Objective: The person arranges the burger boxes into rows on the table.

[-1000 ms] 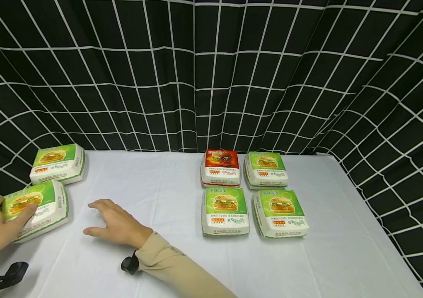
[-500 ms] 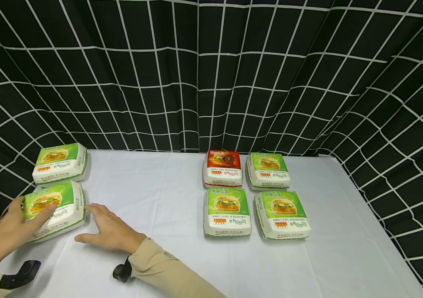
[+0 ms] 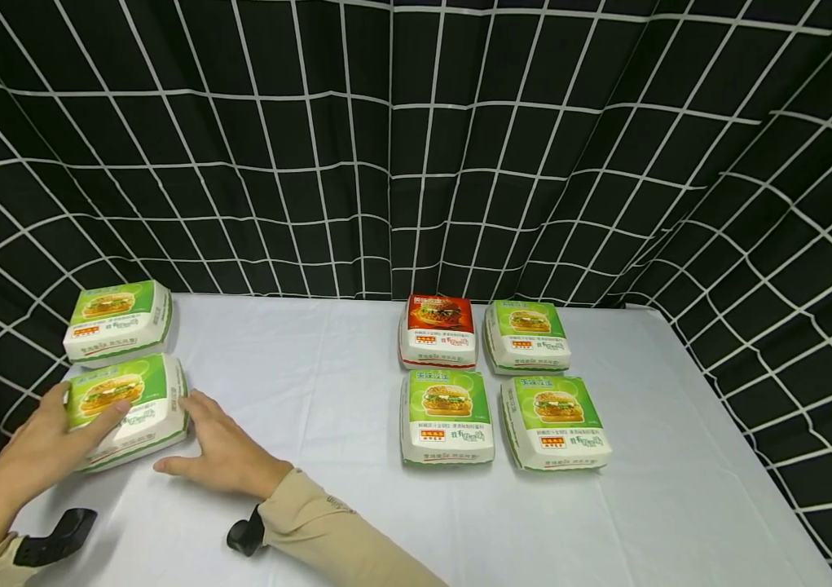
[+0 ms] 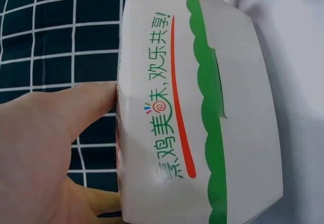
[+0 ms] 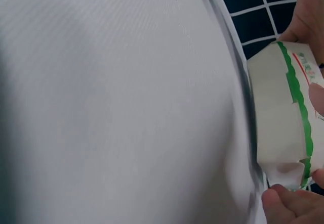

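My left hand [image 3: 56, 432] grips the left side of a green-and-white burger box [image 3: 138, 408] at the front left. Its thumb [image 3: 111, 417] lies over the printed top, while other fingers sit against the left side. In the left wrist view, the box's white front [image 4: 167, 97] fills the middle. My right hand [image 3: 228, 448] is at the opposite side; its fingertips [image 5: 276, 201] touch the box near a lower corner. The right thumb stands apart from the fingers. Directly behind is another green burger box [image 3: 118, 320].
On the white tabletop [image 3: 298, 383], a red burger box [image 3: 438, 330] and three green ones, including the front right burger box [image 3: 555, 422], form a block right of centre. A black curtain with white grid lines [image 3: 386, 147] borders the back and sides.
The left hand has brought the front left burger box to the right. The right hand has shifted slightly left, and its fingertips now meet the box's right side. The other boxes stay put.
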The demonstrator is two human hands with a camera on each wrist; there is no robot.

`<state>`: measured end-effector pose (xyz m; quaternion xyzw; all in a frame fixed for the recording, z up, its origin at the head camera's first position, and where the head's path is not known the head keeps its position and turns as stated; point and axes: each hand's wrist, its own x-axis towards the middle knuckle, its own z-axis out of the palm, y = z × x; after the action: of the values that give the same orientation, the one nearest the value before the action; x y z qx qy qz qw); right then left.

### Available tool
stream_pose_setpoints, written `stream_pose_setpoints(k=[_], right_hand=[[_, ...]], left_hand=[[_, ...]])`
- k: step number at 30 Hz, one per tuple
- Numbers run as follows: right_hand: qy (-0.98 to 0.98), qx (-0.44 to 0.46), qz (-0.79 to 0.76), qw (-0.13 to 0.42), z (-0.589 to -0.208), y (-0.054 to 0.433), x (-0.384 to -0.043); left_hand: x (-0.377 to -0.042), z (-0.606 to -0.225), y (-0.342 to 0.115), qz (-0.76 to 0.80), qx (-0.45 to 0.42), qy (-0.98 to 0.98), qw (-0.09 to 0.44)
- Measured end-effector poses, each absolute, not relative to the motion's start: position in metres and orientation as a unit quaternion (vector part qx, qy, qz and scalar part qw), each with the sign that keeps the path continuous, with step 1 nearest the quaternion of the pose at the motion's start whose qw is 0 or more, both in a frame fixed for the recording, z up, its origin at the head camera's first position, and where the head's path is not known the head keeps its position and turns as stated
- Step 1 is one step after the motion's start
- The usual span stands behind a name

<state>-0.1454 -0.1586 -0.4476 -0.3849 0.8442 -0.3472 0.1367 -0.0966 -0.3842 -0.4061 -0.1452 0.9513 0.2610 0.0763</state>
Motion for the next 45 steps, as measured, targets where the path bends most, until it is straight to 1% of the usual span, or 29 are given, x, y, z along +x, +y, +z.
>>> stream_pose_setpoints(k=[7,13,19,23,33,40,45], right_hand=[[0.829,-0.339,-0.431,0.107,-0.451,-0.150,-0.147],[0.804,-0.312,-0.498,0.091,-0.453,-0.141,-0.149],[0.771,-0.298,-0.556,0.087,-0.453,-0.132,-0.153],[0.766,-0.284,-0.572,0.078,-0.455,-0.126,-0.156],[0.753,-0.231,-0.611,0.072,-0.456,-0.107,-0.165],[0.751,-0.227,-0.619,0.042,-0.454,-0.094,-0.168],[0.747,-0.203,-0.632,0.037,-0.454,-0.086,-0.170]], left_hand=[[-0.101,-0.404,-0.372,0.274,-0.115,0.953,0.065],[-0.106,-0.404,-0.361,0.273,-0.111,0.954,0.059],[-0.112,-0.404,-0.347,0.274,-0.090,0.957,0.024],[-0.116,-0.402,-0.336,0.278,-0.080,0.957,0.005],[-0.127,-0.398,-0.311,0.304,-0.079,0.949,0.001],[-0.134,-0.402,-0.293,0.327,-0.075,0.941,-0.034],[-0.139,-0.403,-0.280,0.337,-0.078,0.937,-0.055]])
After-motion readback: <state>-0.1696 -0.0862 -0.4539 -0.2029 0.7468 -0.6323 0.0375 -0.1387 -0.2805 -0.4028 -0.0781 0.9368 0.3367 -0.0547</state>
